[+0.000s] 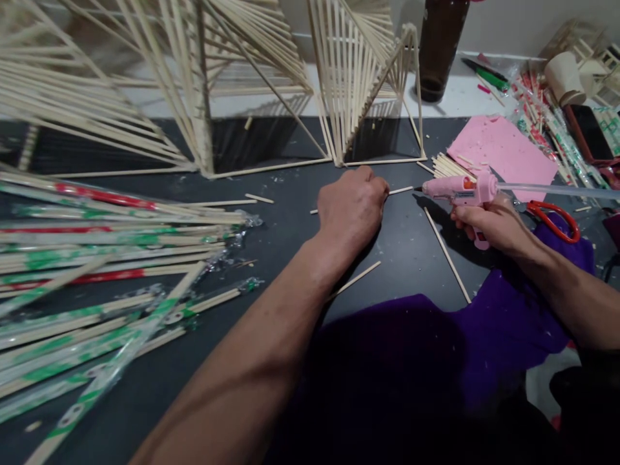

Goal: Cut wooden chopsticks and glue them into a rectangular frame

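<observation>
My left hand (351, 205) is closed around a thin wooden stick (401, 190) held low over the dark table; both its ends stick out past the fist. In my right hand (501, 223) is a pink hot glue gun (453, 188), its dark nozzle at the right end of that stick. A long translucent glue stick (557, 190) runs out of the gun's back. Just below the nozzle lies a loose stick (446, 255), and another stick (359, 279) rests beneath my left wrist. Behind my left hand stands a lattice structure (339, 97) of glued sticks.
Wrapped chopsticks (121, 258) are heaped at the left. On the right are a pink sheet (504, 155), several bare sticks (448, 166), red-handled scissors (557, 223), a phone (588, 132) and purple cloth (498, 316). A brown bottle (438, 51) stands at the back.
</observation>
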